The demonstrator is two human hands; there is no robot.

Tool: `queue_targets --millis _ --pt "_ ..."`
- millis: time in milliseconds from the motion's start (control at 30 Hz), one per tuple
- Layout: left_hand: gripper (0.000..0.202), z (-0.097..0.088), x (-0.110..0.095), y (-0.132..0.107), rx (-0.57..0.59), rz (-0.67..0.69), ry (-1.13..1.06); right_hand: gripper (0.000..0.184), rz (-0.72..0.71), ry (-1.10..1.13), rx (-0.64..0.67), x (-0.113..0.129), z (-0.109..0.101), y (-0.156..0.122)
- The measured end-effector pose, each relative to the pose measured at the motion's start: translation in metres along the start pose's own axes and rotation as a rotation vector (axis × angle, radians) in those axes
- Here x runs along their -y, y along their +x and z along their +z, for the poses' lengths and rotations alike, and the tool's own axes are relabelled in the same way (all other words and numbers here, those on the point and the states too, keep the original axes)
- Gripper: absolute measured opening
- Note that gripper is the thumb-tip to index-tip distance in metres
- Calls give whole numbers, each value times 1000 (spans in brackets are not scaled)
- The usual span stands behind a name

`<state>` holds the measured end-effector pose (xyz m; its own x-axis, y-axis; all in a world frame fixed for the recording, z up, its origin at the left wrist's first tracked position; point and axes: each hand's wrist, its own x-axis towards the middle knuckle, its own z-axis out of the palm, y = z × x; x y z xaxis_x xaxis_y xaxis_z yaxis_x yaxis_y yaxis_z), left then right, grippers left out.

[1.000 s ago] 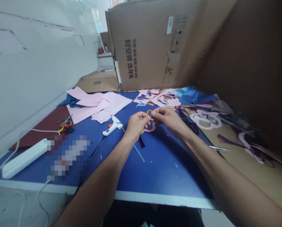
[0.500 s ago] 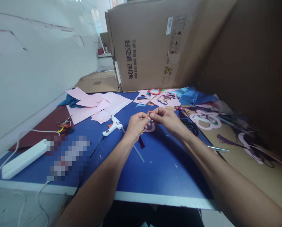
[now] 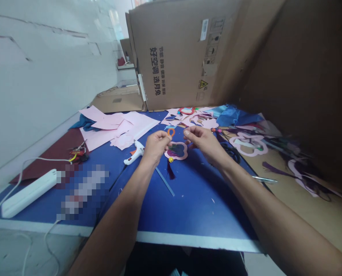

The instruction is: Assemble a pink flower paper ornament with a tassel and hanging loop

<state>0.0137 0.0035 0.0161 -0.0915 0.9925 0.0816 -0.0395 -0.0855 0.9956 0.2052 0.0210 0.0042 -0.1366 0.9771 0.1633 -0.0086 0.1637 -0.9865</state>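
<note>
My left hand point(image 3: 157, 146) is closed, thumb and fingers pinching a small orange loop point(image 3: 171, 132) that stands up from the fingertips. My right hand point(image 3: 201, 140) is held a little to the right, its fingers loosely curled and apart, with nothing seen between them. Below and between the hands is a pink flower-shaped frame point(image 3: 185, 154) with a dark centre. A yellow bell point(image 3: 171, 160) and a dark purple tassel point(image 3: 171, 172) hang from its lower edge. Whether the orange loop touches the frame I cannot tell.
A white glue gun point(image 3: 133, 156) lies left of my left hand, beside a translucent glue stick point(image 3: 165, 182). Pink sheets point(image 3: 110, 126) and cut scraps lie at the back. A large cardboard box point(image 3: 182, 76) stands behind. Another pink flower frame point(image 3: 259, 150) lies at right.
The hands have moved apart. My left hand has shifted left with the orange loop, and my right hand has let go of it. More of the pink frame shows now.
</note>
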Motion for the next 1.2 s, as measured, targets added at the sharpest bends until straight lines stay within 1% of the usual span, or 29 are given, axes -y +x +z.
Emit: queue_targets --millis 67,167,267,333,400,567,733,800,867,1000,1100,1200 --pt "11 -6 -2 4 -63 4 -13 47 11 -17 -78 -5 -4 3" --pt "12 -9 -2 6 -80 -3 -31 44 36 -37 -134 -13 -7 7" --pt "13 -4 2 3 -36 -26 -43 44 45 -35 -78 -15 -6 6" --pt "13 0 5 1 5 -37 -41 45 26 -28 -23 -12 -2 3" --pt "12 4 8 -2 42 -38 -30 45 -8 -28 6 -7 1 0" --pt "8 9 13 -3 93 -21 12 45 -79 -54 44 3 4 -4" --pt "10 8 11 -3 99 -36 29 45 -88 -61 53 2 4 -3" --pt "10 4 9 -2 70 -41 19 44 -81 -57 27 -1 2 -2" --pt "11 0 7 0 11 -44 3 42 -63 -60 -16 -6 -1 1" --pt "13 -8 5 6 -101 -32 -5 36 30 -98 -76 -19 -9 8" --pt "13 -10 5 8 -140 -14 6 32 102 -116 -89 -26 -12 11" --pt "14 -8 4 6 -143 -27 16 31 121 -116 -94 -27 -12 10"
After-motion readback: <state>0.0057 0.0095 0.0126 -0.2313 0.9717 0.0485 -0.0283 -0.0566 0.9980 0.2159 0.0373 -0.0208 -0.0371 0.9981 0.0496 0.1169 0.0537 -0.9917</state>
